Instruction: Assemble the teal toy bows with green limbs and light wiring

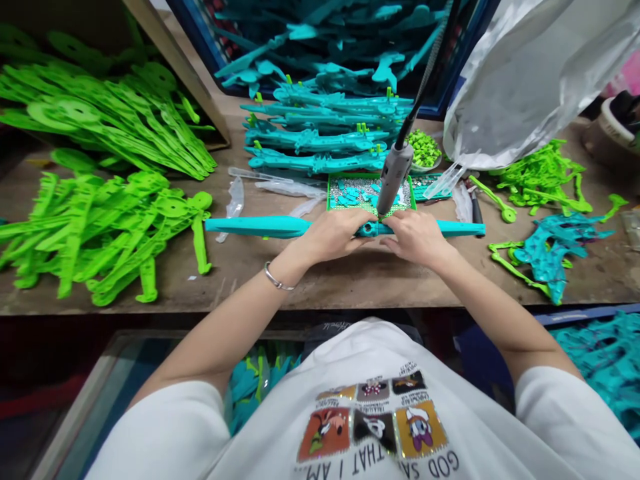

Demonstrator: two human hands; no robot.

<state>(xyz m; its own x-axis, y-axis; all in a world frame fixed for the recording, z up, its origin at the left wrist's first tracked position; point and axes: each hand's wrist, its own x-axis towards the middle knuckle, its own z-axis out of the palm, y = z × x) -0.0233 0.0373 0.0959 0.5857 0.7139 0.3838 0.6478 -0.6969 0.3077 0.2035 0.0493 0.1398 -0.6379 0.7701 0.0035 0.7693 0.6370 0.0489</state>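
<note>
Both hands grip a long teal plastic part (260,227) that lies crosswise above the bench. My left hand (336,233) is closed around it left of its middle, and my right hand (416,233) is closed on it just to the right. A round hole shows in the part between the hands. The tip of a grey electric screwdriver (397,175), hanging from a black cord, comes down near my fingertips; its exact contact is hidden. Just behind sits a green-rimmed tray (329,193) of small metal screws and teal pieces.
Lime-green plastic parts (110,233) are heaped at the left. Several teal parts (320,140) are stacked at the back, before a blue crate (195,40). A bowl of small green pieces (424,148) and a white bag (500,87) stand right. Teal parts in clear wrap (550,250) lie right.
</note>
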